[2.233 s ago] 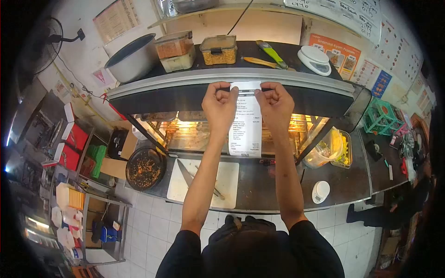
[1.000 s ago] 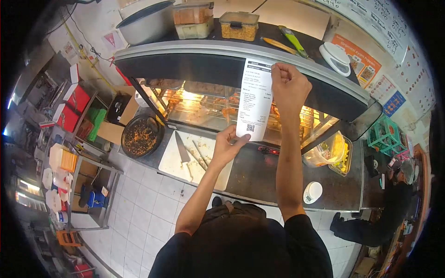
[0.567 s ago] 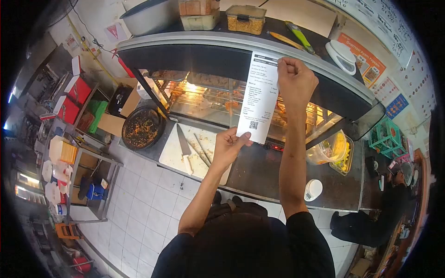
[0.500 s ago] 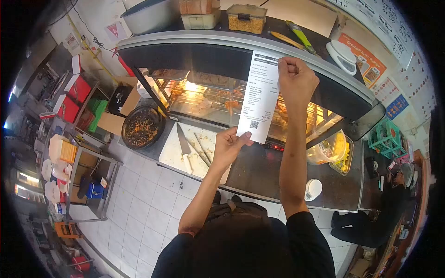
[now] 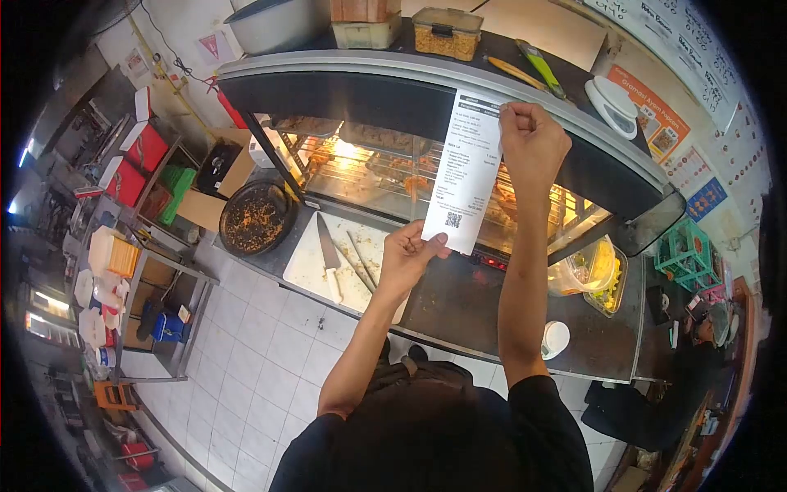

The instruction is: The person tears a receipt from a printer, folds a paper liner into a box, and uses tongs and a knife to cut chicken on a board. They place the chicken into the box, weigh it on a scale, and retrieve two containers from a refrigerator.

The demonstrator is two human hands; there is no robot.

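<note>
While you stand at the counter, your two hands hold one item between them: a long white receipt (image 5: pixel 466 168), hanging just right of centre in the upper half of the frame, in front of the lit warming cabinet (image 5: pixel 369 164).

Right hand (image 5: pixel 533 141): upper centre-right. Fingers curled tight, pinching the receipt's top right corner against the cabinet's dark upper band.

Left hand (image 5: pixel 406 261): centre of frame. Thumb and fingertips closed narrowly on the receipt's bottom left corner, just beside the printed code square; the paper runs taut between your two hands, tilted slightly.

Surroundings, listed by place:
- White cutting board (image 5: pixel 307 261), left of centre, on the dark counter below the cabinet; your left hand hangs over its right end.
- Knife (image 5: pixel 328 256), lying on the board, blade toward the cabinet; thin utensils lie beside it, too blurred to name.
- Round dark pan (image 5: pixel 252 217) of crumbs, left of the board, touching the counter's left end.
- Clear tub (image 5: pixel 586 266) with yellow contents, right of centre, at the cabinet's right end.
- Small white round scale (image 5: pixel 555 338), lower right on the counter, well apart from both hands.
- Cabinet top, upper edge of frame: metal pot (image 5: pixel 275 23), lidded container of crumbs (image 5: pixel 445 31), green-handled tool (image 5: pixel 537 67), white scale (image 5: pixel 615 97).
- Red boxes (image 5: pixel 135 160), left edge, on shelving.
- Another person (image 5: pixel 656 406) in dark clothing, lower right edge, near the floor.
</note>
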